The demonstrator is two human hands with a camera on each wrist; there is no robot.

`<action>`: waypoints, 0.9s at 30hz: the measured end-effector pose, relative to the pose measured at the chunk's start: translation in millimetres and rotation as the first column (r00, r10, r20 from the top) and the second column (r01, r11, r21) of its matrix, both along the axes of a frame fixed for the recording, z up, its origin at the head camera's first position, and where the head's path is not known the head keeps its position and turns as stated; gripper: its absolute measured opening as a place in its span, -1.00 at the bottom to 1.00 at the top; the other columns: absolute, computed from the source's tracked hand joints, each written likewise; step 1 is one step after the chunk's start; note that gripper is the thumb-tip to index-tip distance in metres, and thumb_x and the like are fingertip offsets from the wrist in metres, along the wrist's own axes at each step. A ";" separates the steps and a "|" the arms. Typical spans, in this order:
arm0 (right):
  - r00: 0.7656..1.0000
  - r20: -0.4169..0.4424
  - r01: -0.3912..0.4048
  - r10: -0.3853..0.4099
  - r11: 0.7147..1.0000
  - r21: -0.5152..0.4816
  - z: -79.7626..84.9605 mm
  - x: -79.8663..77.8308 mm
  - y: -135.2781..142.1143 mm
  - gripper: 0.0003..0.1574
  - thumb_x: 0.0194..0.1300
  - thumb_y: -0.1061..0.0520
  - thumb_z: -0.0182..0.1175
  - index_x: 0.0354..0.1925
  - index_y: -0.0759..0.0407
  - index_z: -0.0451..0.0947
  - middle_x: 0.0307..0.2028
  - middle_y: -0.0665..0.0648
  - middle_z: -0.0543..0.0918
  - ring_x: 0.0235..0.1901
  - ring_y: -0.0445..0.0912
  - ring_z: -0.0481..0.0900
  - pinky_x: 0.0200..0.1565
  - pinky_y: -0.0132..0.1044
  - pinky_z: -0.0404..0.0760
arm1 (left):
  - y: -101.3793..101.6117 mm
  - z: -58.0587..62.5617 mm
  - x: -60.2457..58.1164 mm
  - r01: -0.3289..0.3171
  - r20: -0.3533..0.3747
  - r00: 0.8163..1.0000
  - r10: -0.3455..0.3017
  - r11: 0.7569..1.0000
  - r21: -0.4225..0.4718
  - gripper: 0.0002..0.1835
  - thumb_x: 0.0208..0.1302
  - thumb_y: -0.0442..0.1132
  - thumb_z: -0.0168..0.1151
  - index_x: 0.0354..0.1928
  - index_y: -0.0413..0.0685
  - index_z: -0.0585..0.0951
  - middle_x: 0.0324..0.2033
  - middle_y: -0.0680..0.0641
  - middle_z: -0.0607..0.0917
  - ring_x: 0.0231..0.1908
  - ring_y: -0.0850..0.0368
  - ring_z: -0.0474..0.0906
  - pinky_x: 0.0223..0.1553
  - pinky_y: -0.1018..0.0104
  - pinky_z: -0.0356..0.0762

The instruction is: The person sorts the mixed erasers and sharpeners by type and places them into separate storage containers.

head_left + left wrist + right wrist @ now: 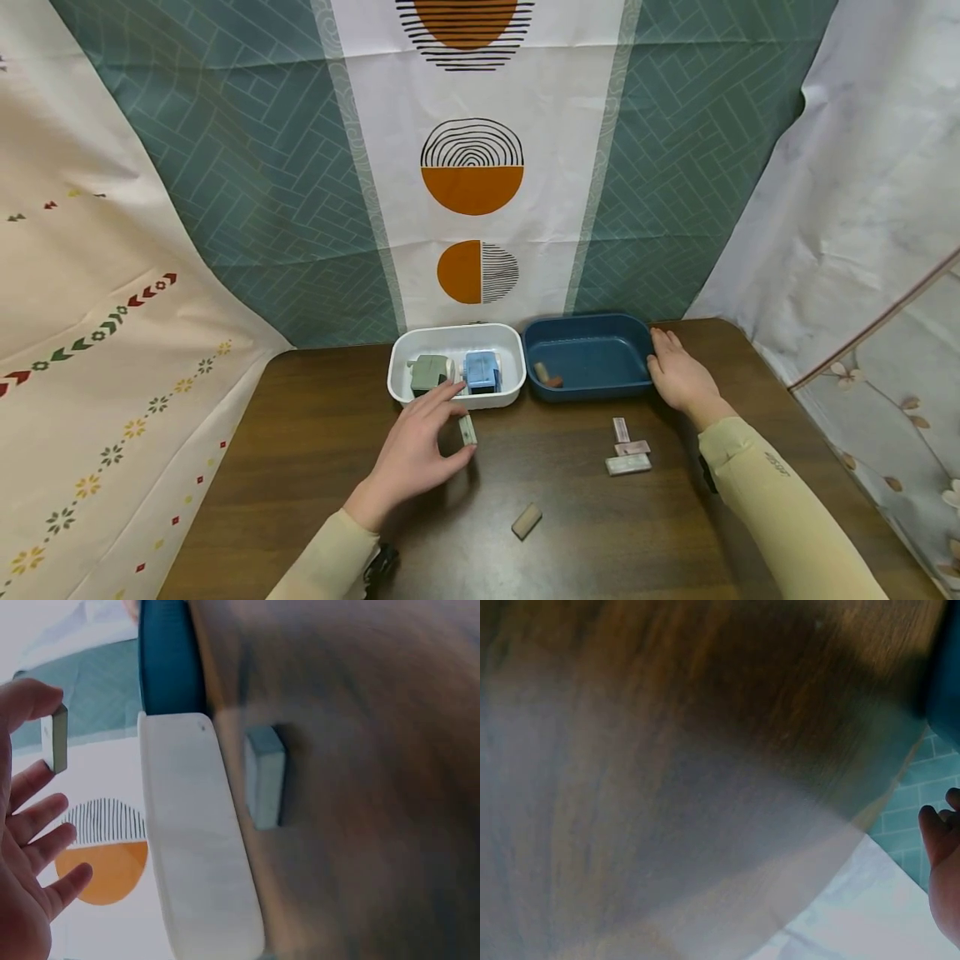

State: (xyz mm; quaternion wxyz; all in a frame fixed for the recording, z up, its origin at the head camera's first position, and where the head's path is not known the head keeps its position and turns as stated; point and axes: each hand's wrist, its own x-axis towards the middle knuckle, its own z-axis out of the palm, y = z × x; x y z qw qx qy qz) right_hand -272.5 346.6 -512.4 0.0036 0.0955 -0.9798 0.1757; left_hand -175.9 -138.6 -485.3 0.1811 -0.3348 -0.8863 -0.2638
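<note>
My left hand (420, 442) is over the table in front of the white tray (517, 387). Its thumb and index finger pinch a small pale green rectangular block (58, 739) by the ends; in the left wrist view the other fingers are spread. Another grey-green block (265, 780) stands on the table close to the white tray's front wall. My right hand (678, 375) rests with extended fingers at the right end of the dark blue tray (588, 392). Only part of that hand (945, 862) shows in the right wrist view.
Inside the white tray sit a green boxy object (429, 374) and a blue one (482, 371). Small tan and brown blocks (542, 372) lie in the blue tray's left end. Several pale blocks (628, 463) lie in front of it; a brown block (527, 521) lies nearer.
</note>
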 end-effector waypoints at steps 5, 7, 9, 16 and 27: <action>1.000 0.003 0.000 0.000 1.000 0.001 -0.9 -0.5 -0.1 -0.21 0.74 0.08 -0.26 0.62 0.60 -0.13 0.61 0.60 -0.01 0.61 0.47 -0.11 0.56 0.30 0.00 | 13.3 6.6 -5.8 -0.006 -0.003 1.000 0.006 1.000 -0.019 -0.58 0.18 -0.02 0.59 0.02 0.01 0.71 0.46 -0.09 0.54 0.50 -0.13 0.39 0.40 -0.24 0.40; 1.000 0.003 -0.001 0.001 1.000 0.003 -1.1 -0.6 0.1 -0.21 0.74 0.08 -0.27 0.62 0.60 -0.13 0.61 0.60 -0.01 0.61 0.47 -0.11 0.56 0.30 -0.01 | 19.2 9.4 -8.2 -0.008 -0.003 1.000 0.008 0.999 -0.032 -0.59 0.19 -0.01 0.58 0.01 0.01 0.71 0.46 -0.08 0.54 0.50 -0.12 0.38 0.39 -0.25 0.40; 1.000 0.001 -0.001 0.001 1.000 0.006 -1.5 -0.9 0.0 -0.21 0.74 0.09 -0.27 0.62 0.60 -0.13 0.61 0.60 -0.01 0.61 0.47 -0.11 0.56 0.30 -0.01 | 25.4 12.6 -10.7 -0.003 -0.006 1.000 0.003 0.999 -0.043 -0.59 0.19 -0.01 0.58 0.00 0.01 0.71 0.46 -0.09 0.54 0.50 -0.13 0.38 0.40 -0.26 0.40; 1.000 0.002 -0.001 0.001 1.000 -0.006 -0.2 -0.2 1.5 -0.20 0.74 0.07 -0.27 0.62 0.59 -0.13 0.60 0.60 0.00 0.62 0.46 -0.13 0.56 0.31 0.00 | 50.1 24.0 -22.2 0.002 0.004 1.000 -0.002 0.996 -0.090 -0.61 0.23 0.01 0.55 0.00 0.01 0.70 0.48 -0.08 0.51 0.52 -0.10 0.36 0.43 -0.28 0.35; 1.000 -0.007 0.005 -0.005 1.000 0.000 0.2 0.2 0.2 -0.20 0.72 0.10 -0.21 0.62 0.58 -0.12 0.61 0.59 0.01 0.61 0.46 -0.10 0.55 0.31 0.02 | 88.7 40.7 -43.9 0.017 -0.033 0.999 -0.023 0.982 -0.188 -0.62 0.25 0.07 0.52 -0.03 0.05 0.68 0.51 -0.07 0.48 0.53 -0.08 0.32 0.44 -0.16 0.36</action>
